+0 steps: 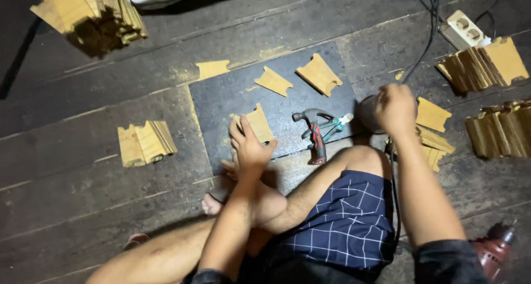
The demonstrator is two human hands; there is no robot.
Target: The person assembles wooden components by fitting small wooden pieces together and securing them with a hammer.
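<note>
Positioning step, by the look of it: left hand point(249, 147) spreading its fingers flat over a notched tan wooden piece point(255, 123) on the dark rectangular mat point(221, 101), pinning rather than pinching. Lying just right, blocking the lane, a red-handled claw hammer point(313, 134) beside teal pliers point(332, 128). Further right, right hand point(395, 108) curling into a fist over a dark round object point(366, 113), next to stacked tan pieces point(434, 143); probably calling for steady holding.

A person sits cross-legged on a dark plank floor point(83, 168). The left hand point(248, 146) presses a notched wooden piece point(255, 123); the right hand point(395, 108), at three o'clock, is fisted. A hammer point(314, 134) lies between them.
</note>
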